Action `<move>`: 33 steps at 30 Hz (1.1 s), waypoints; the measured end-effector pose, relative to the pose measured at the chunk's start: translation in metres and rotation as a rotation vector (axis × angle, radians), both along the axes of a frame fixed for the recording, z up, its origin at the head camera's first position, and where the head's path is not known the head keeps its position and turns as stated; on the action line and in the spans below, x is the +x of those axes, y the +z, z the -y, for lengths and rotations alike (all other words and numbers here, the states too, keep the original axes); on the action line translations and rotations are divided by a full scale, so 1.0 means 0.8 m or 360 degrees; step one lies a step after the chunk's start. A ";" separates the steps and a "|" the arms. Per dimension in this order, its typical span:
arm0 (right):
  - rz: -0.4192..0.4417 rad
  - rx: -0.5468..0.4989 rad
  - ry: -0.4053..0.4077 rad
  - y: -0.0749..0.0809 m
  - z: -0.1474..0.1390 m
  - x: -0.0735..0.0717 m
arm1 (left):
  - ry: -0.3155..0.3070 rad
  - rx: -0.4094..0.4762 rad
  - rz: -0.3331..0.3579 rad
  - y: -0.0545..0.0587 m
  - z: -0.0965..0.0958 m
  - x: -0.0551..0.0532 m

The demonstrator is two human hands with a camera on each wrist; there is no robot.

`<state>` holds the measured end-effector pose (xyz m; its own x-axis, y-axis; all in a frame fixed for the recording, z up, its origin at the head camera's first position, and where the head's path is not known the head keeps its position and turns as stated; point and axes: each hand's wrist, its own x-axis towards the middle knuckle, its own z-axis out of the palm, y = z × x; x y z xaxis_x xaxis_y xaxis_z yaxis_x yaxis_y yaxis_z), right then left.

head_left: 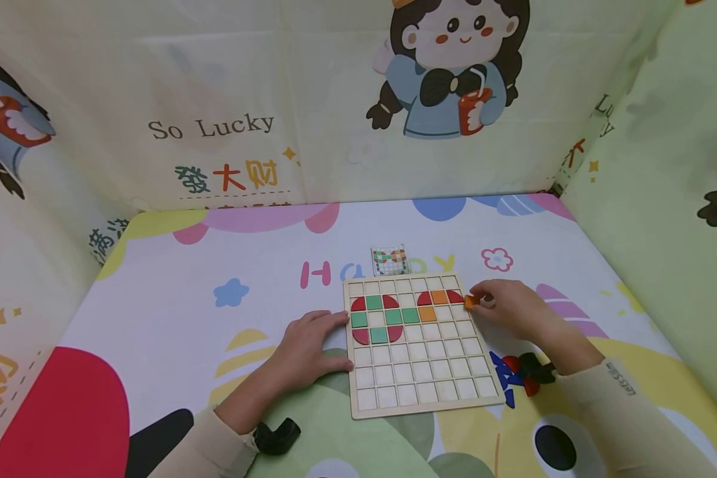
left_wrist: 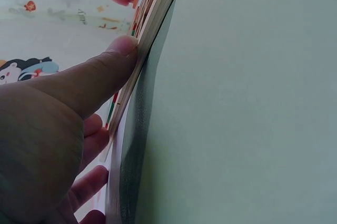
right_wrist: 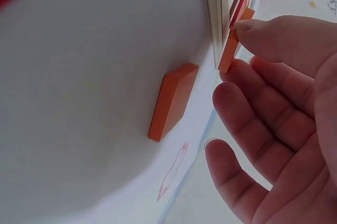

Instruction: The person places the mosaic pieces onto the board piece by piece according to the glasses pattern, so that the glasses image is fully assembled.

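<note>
A wooden grid board (head_left: 388, 411) lies on the table, with red quarter-round, green square and orange square tiles in some of its upper cells. My left hand (head_left: 311, 348) steadies the board's left edge, thumb and fingertips touching its side; the left wrist view shows the thumb (left_wrist: 100, 76) against the rim. At the upper right edge, my right hand (head_left: 516, 307) pinches an orange square tile (right_wrist: 230, 50) between thumb and fingers. Another orange tile (right_wrist: 174, 103) lies on the table beside the board in the right wrist view.
A small pattern card (head_left: 390, 260) lies just behind the board. Blue tiles (head_left: 505, 378) and red and dark pieces (head_left: 532, 373) sit right of the board, partly under the right wrist. Printed cloth walls (head_left: 328, 99) enclose the table.
</note>
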<state>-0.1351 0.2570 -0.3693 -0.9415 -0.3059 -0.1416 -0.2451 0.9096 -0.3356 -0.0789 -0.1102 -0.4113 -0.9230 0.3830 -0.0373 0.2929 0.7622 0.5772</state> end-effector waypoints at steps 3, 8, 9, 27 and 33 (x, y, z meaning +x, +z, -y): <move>0.0001 0.0003 0.0010 0.000 0.004 0.002 | -0.0001 -0.0003 0.0002 0.000 0.000 0.000; -0.0004 0.0028 0.0035 0.000 0.008 0.005 | -0.0001 0.0001 0.0007 0.000 0.001 0.000; -0.0001 0.0030 0.0039 0.000 0.009 0.005 | -0.0001 0.0002 0.0009 0.000 0.001 0.000; -0.0115 0.0108 0.0170 -0.004 0.017 0.010 | 0.0006 0.0010 0.0005 -0.002 0.001 -0.001; -0.0134 0.0130 0.0165 -0.008 0.017 0.012 | 0.0008 0.0010 0.0008 -0.002 0.001 0.000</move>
<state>-0.1251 0.2431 -0.3758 -0.9150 -0.3928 -0.0918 -0.3634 0.9014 -0.2356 -0.0791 -0.1108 -0.4129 -0.9247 0.3785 -0.0396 0.2861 0.7600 0.5835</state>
